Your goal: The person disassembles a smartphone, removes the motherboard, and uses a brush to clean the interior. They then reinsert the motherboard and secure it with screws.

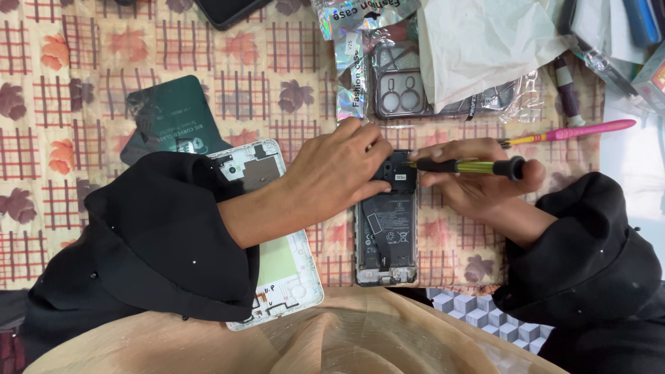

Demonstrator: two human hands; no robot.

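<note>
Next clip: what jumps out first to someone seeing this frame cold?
At centre, an opened phone lies back-off on the floral checked cloth, battery exposed. The left hand presses its top end while the right hand aims a yellow-and-black screwdriver there. A white phone back panel lies to the left, and a packaged phone case sits above.

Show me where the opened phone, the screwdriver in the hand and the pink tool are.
Opened phone [385, 239]: head view, on its exposed battery.
Screwdriver [478, 167]: head view, on its yellow-and-black handle.
Pink tool [589, 129]: head view, on its pink shaft.
</note>
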